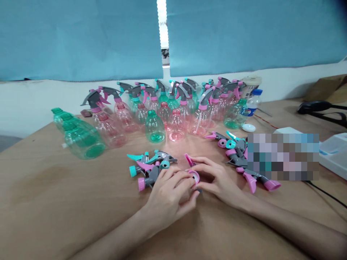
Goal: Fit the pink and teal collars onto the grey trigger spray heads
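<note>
Between my two hands is a pink spray head (194,177), its round collar facing up toward me and its pink trigger poking out above my fingers. My left hand (173,191) has its fingers closed at the collar's left side. From the right, my right hand (214,177) grips the same spray head with thumb and fingers. Much of its body is hidden by my fingers. Just left of my hands lies a small pile of teal and pink spray heads (148,164). A larger pile of spray heads (240,155) lies to the right.
Behind stand rows of pink bottles (176,126) and green bottles (155,127), many with spray heads fitted. Green bottles (81,139) stand at the left. At the right are a blue-capped bottle (253,104), a white oval object (248,128), a white container (334,153) and a black cable (325,195).
</note>
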Demonstrator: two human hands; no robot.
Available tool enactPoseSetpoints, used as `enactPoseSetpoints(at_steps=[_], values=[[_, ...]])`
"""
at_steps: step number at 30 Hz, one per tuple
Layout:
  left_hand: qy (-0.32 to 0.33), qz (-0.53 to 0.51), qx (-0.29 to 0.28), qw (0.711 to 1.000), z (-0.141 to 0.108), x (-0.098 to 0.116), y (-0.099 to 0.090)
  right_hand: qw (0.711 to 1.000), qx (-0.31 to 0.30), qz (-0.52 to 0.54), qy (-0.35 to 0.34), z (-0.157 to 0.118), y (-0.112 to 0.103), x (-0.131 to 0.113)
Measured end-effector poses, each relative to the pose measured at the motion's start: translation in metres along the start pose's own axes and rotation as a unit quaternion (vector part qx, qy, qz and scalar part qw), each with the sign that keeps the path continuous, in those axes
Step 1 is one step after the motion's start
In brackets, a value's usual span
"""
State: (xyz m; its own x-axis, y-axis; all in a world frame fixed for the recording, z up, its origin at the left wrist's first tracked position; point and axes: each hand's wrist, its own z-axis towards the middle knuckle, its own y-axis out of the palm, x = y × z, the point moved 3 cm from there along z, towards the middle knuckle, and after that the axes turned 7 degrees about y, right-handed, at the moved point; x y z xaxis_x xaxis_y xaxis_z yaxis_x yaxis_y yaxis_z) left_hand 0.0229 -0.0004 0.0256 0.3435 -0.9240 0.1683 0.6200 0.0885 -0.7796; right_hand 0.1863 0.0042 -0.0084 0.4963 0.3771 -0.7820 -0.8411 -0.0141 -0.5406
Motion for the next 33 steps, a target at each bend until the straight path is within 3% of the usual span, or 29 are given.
enactPoseSetpoints(at_steps=[8, 18, 23, 27, 33], values=[[-0.005, 0.019, -0.019, 1.0, 0.001, 0.0, 0.003, 1.0, 0.006, 0.012, 0.022, 0.001, -0.002, -0.001], [-0.008, 0.064, 0.049, 0.997, 0.001, -0.009, -0.006, 1.0, 0.01, 0.003, -0.007, -0.001, -0.003, -0.002], [-0.056, -0.025, 0.033, 0.998, 0.002, -0.009, 0.0, 1.0, 0.004, 0.009, -0.008, -0.002, -0.003, -0.003], [-0.054, -0.091, 0.004, 0.994, 0.001, -0.005, 0.004, 0.999, -0.011, 0.007, -0.032, -0.002, -0.002, -0.005], [-0.071, -0.07, 0.018, 0.995, 0.001, -0.012, 0.001, 1.0, 0.001, -0.011, -0.014, -0.002, -0.003, -0.004]])
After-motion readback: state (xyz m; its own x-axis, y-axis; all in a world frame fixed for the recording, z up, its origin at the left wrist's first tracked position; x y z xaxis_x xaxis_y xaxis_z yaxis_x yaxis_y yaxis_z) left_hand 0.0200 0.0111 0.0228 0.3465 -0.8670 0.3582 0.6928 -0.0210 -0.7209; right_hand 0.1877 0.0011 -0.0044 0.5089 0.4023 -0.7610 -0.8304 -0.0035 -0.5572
